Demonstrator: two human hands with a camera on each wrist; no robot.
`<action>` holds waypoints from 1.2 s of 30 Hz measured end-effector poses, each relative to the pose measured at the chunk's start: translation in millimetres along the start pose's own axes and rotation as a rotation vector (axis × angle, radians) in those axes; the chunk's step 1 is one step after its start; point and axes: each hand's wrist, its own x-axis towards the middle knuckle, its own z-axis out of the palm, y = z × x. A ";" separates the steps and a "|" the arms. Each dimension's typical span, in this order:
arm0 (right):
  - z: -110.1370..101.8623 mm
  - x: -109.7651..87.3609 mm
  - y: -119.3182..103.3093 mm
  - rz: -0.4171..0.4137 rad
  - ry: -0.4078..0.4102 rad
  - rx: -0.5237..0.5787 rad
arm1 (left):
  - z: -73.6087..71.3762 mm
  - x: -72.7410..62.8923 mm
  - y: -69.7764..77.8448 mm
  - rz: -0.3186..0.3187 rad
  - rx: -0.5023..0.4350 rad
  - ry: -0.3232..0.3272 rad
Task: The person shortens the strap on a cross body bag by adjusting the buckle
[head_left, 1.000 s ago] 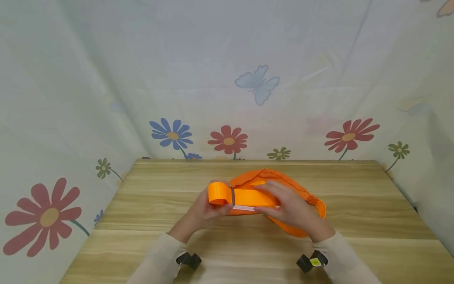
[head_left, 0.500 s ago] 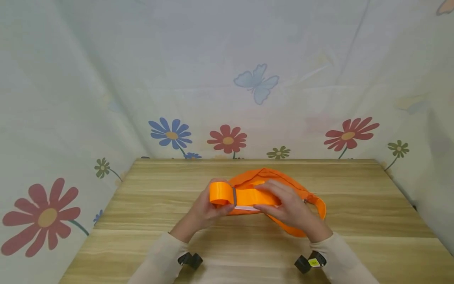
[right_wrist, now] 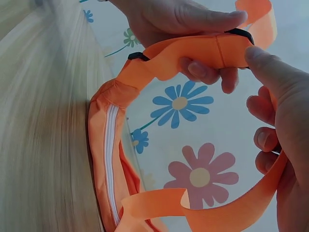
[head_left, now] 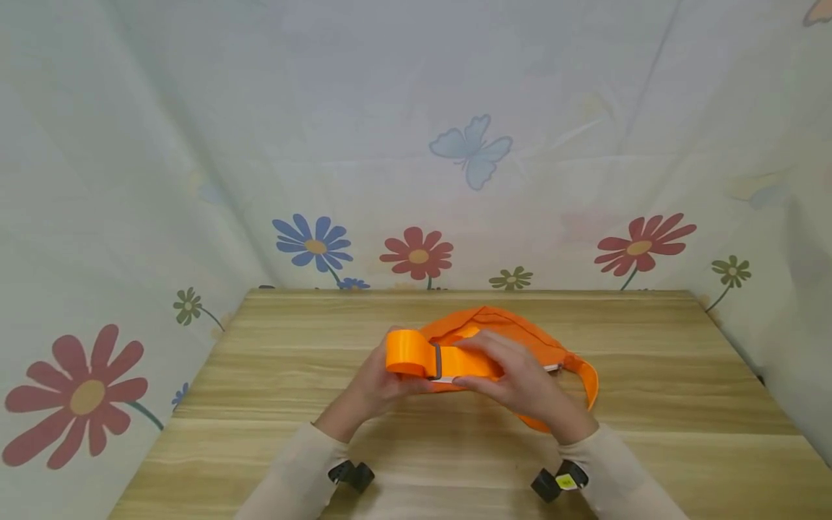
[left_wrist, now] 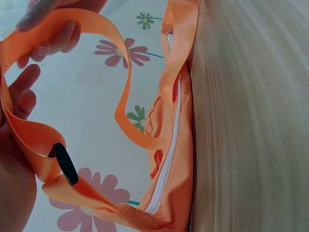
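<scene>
An orange waist bag (head_left: pixel 520 328) with a white zipper (right_wrist: pixel 110 159) rests on the table, its wide orange strap (head_left: pixel 407 352) raised toward me. My left hand (head_left: pixel 373 383) holds the strap beside a dark slider buckle (head_left: pixel 437 361), where the webbing bends into a loop. On the other side of the buckle, my right hand (head_left: pixel 523 375) pinches the strap between thumb and fingers. Seen from the right wrist, the right thumb (right_wrist: pixel 270 67) lies close to the buckle. A second black buckle (left_wrist: pixel 65 163) sits nearer the bag in the left wrist view.
The wood-grain table (head_left: pixel 292 325) extends on both sides of the bag. Behind it hangs a pale curtain (head_left: pixel 364 144) printed with flowers and a butterfly. At the right, a strap loop (head_left: pixel 590 383) lies at the bag's end.
My right hand has shifted slightly left, toward the left hand. The slider buckle has moved a little right, and less strap shows between it and the right hand. The bag stays on the table.
</scene>
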 end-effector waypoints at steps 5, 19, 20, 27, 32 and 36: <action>3.6 2.6 -2.4 -0.015 -0.005 0.013 | 1.3 2.8 2.8 -0.033 0.014 -0.042; 5.8 4.8 -1.7 -0.068 -0.057 0.053 | -5.6 9.8 8.6 -0.115 0.064 -0.186; 6.1 4.8 -1.2 -0.070 -0.061 0.056 | -7.7 9.8 8.6 -0.119 0.069 -0.196; 7.8 6.5 -0.2 -0.063 -0.057 0.054 | -15.1 6.3 7.5 -0.093 0.156 -0.205; 9.0 7.1 -0.9 -0.051 -0.064 0.027 | -13.8 5.0 9.4 -0.081 0.198 -0.186; 9.3 8.8 -1.3 -0.063 -0.065 0.014 | -14.3 5.0 12.1 -0.058 0.243 -0.179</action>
